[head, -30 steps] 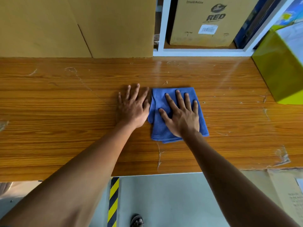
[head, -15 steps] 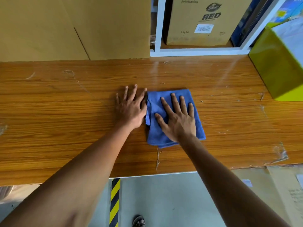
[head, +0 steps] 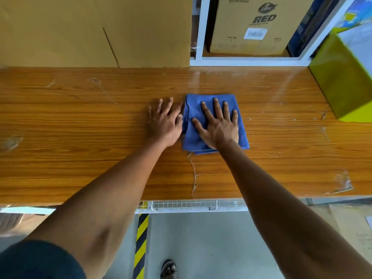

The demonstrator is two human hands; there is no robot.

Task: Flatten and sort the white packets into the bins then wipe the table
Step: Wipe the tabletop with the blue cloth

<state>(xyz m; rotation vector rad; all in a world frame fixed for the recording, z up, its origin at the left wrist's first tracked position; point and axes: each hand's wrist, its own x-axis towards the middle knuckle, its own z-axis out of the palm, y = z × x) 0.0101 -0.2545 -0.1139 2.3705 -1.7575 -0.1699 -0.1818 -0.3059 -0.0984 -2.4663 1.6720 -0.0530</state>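
Blue, soft woven cloth [head: 213, 115], folded into a rough square, lies flat near the middle of the scuffed wooden table [head: 80, 121]; it looks light and limp, likely to bunch or slide under a push, so broad palm pressure on its centre should serve better than a pinch at an edge. The right hand [head: 218, 125] presses on it with fingers straight and spread. The left hand [head: 164, 123] rests flat on bare wood just beside its left fold, fingers extended, holding nothing.

Bare forearms, a dark navy short sleeve [head: 38, 260], and a sandal [head: 168, 268]
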